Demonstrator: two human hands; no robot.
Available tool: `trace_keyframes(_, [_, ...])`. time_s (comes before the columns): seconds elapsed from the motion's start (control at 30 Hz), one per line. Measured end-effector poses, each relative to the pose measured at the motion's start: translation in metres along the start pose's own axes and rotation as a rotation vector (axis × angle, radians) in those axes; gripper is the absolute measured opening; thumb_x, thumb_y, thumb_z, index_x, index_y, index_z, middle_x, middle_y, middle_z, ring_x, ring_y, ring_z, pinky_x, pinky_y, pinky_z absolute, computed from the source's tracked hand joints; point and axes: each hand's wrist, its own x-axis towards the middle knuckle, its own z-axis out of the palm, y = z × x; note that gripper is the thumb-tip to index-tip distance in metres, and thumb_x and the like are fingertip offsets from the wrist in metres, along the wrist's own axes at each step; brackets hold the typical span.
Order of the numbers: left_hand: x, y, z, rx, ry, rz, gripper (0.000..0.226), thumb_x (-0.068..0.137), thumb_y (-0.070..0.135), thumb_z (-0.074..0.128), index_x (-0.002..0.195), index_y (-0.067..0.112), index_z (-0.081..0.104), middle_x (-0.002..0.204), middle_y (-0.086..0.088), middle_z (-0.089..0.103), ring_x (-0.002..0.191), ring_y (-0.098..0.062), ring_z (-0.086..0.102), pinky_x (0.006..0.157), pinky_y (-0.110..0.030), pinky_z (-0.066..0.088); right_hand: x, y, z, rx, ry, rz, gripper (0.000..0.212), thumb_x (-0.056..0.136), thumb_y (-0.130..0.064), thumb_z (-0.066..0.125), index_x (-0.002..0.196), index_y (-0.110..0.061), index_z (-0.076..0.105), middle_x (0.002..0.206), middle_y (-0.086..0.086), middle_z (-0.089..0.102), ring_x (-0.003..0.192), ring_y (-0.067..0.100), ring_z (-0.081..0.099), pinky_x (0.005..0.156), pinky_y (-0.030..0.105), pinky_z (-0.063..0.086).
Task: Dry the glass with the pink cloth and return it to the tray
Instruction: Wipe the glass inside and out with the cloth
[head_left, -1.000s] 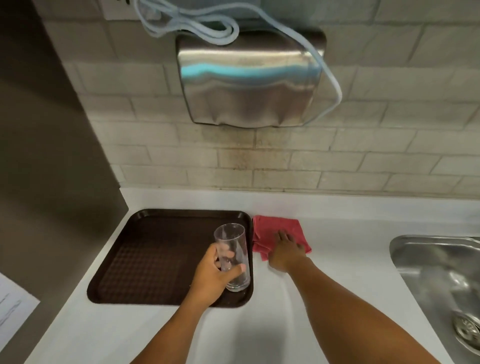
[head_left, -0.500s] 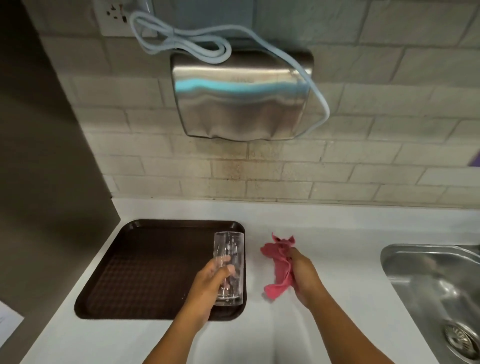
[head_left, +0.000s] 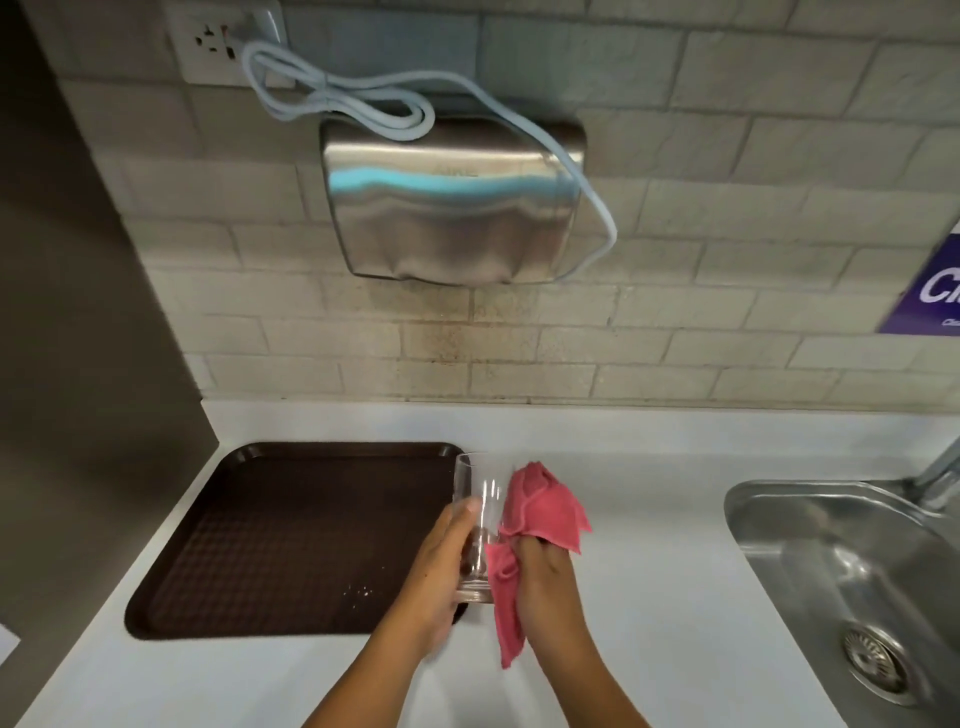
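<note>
Pink, bunched microfibre cloth (head_left: 540, 512) is pressed against the right side of the tall clear drinking glass (head_left: 478, 525), and the drying stroke is judged to be just beginning. The glass is held upright above the right edge of the dark brown textured plastic tray (head_left: 291, 535), its base lifted clear. It is gripped by the left hand (head_left: 441, 566), whose fingers are wrapped around the lower wall with the thumb up the near side. The cloth is clenched in the right hand (head_left: 543, 577), fingers curled into its folds, and one loose tail is left hanging below the wrist towards the white counter (head_left: 649, 519).

A few water droplets are seen on the tray near its front right corner. The stainless steel sink (head_left: 852, 587) is set into the counter's right end, well apart from the action.

Risk is judged as follows: a wet glass gripped low can be twisted out of the fingers if the cloth is dragged hard around it. The hanging tail could be snagged under the base on the way down. If the glass is set back onto those droplets, the base is wetted again, and a landing too near the tray's raised rim could leave it tipped.
</note>
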Motion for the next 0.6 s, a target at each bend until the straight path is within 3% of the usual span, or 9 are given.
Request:
trace_keyframes(0.1, [0.0, 0.005, 0.006, 0.018, 0.035, -0.016, 0.067, 0.091, 0.077, 0.047, 0.136, 0.033, 0.069, 0.13, -0.001, 0.078, 0.123, -0.02, 0.072, 0.111, -0.049, 0.052, -0.006, -0.002, 0.011, -0.08, -0.033, -0.007, 0.043, 0.108, -0.021, 0.046, 0.068, -0.019, 0.06, 0.057, -0.006, 0.054, 0.061, 0.017, 0.052, 0.066, 0.036, 0.044])
trace_keyframes(0.27, [0.007, 0.009, 0.009, -0.006, 0.106, 0.034, 0.079, 0.077, 0.087, 0.056, 0.126, 0.029, 0.076, 0.122, -0.009, 0.08, 0.115, -0.028, 0.076, 0.107, -0.056, 0.054, -0.028, 0.007, 0.008, -0.181, -0.099, -0.179, 0.028, 0.105, -0.015, 0.05, 0.08, -0.02, 0.063, 0.072, -0.01, 0.063, 0.065, 0.005, 0.058, 0.061, 0.018, 0.052])
trace_keyframes(0.4, [0.008, 0.021, 0.008, -0.043, 0.163, 0.052, 0.058, 0.082, 0.081, 0.053, 0.111, 0.038, 0.08, 0.115, 0.001, 0.083, 0.109, -0.022, 0.078, 0.104, -0.052, 0.057, -0.044, 0.027, 0.008, -0.3, -0.177, -0.247, 0.025, 0.106, -0.01, 0.047, 0.113, 0.008, 0.063, 0.078, -0.016, 0.06, 0.068, -0.007, 0.062, 0.067, 0.008, 0.051])
trace_keyframes(0.5, [0.005, 0.027, 0.01, -0.058, 0.18, 0.043, 0.065, 0.085, 0.079, 0.05, 0.124, 0.034, 0.073, 0.119, 0.005, 0.081, 0.109, -0.017, 0.078, 0.096, -0.042, 0.062, -0.056, 0.034, 0.007, -0.346, -0.189, -0.261, 0.037, 0.104, -0.02, 0.047, 0.133, 0.004, 0.053, 0.093, -0.02, 0.059, 0.08, -0.017, 0.063, 0.074, 0.004, 0.049])
trace_keyframes(0.6, [0.001, 0.03, 0.013, -0.108, 0.201, 0.015, 0.067, 0.093, 0.074, 0.047, 0.133, 0.026, 0.07, 0.123, -0.001, 0.08, 0.11, -0.021, 0.077, 0.089, -0.037, 0.065, -0.06, 0.027, 0.012, -0.365, -0.175, -0.276, 0.045, 0.103, -0.027, 0.047, 0.14, -0.002, 0.048, 0.105, -0.014, 0.061, 0.088, -0.012, 0.063, 0.075, 0.003, 0.049])
